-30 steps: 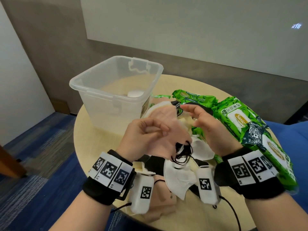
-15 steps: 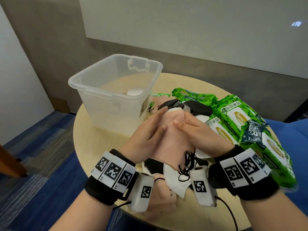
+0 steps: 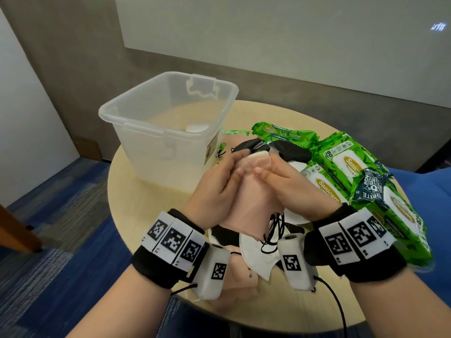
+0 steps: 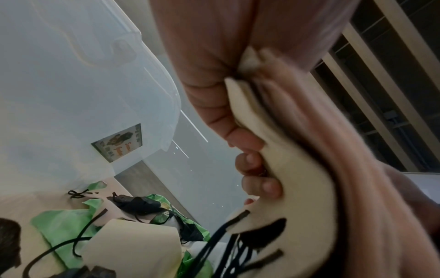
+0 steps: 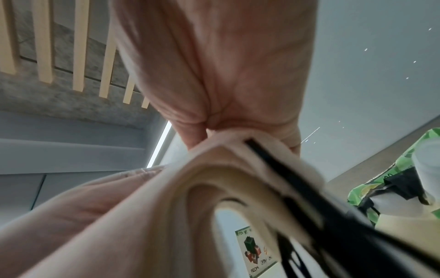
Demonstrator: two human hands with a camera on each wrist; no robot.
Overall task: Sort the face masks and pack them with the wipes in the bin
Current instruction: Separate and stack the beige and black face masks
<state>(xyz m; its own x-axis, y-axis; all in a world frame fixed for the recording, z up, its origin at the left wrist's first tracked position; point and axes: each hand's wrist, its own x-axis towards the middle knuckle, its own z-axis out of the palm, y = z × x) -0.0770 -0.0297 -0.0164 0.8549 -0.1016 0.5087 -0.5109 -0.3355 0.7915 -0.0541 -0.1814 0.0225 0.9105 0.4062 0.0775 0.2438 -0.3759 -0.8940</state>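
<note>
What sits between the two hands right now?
In the head view, a stack of pink face masks is pressed between the left hand and right hand, black ear loops dangling below.

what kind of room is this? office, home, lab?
Likely an office or meeting room, not certain: a small round wooden table on blue patterned carpet, with a large pale wall panel, perhaps a projection screen, and a blue upholstered seat beside the table.
</note>
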